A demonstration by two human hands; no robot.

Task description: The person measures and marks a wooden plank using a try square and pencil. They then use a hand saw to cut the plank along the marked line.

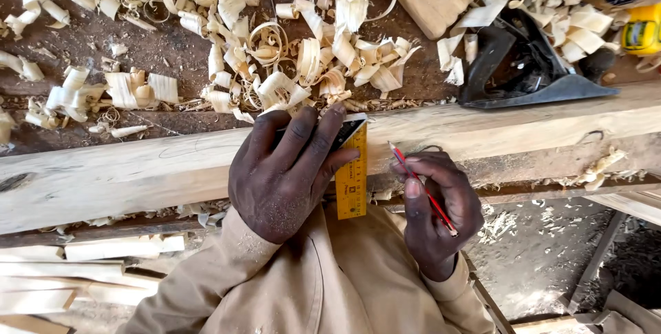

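Now, bench: your workbench (138, 51) fills the far half of the view, littered with wood shavings (289, 51).
Beam: a long pale beam (124, 175) runs across the view between you and the bench; its near edge drops off to the floor (537, 265) at the right.
Plane: a black hand plane (523, 65) lies on the bench just beyond the beam, with a yellow tape measure (642, 31) near the right edge.
Left hand: your left hand (282, 175) lies flat on the beam, fingers spread apart, pressing down the yellow square (352, 175).
Square: its blade lies across the beam, showing just right of your fingertips and sticking out over the near edge.
Right hand: your right hand (437, 210) has fingers pinched together on a red pencil (421, 186).
Pencil: its tip points at the beam just right of the square, not touching the blade.
Room: bare beam stretches away on both sides of your hands.
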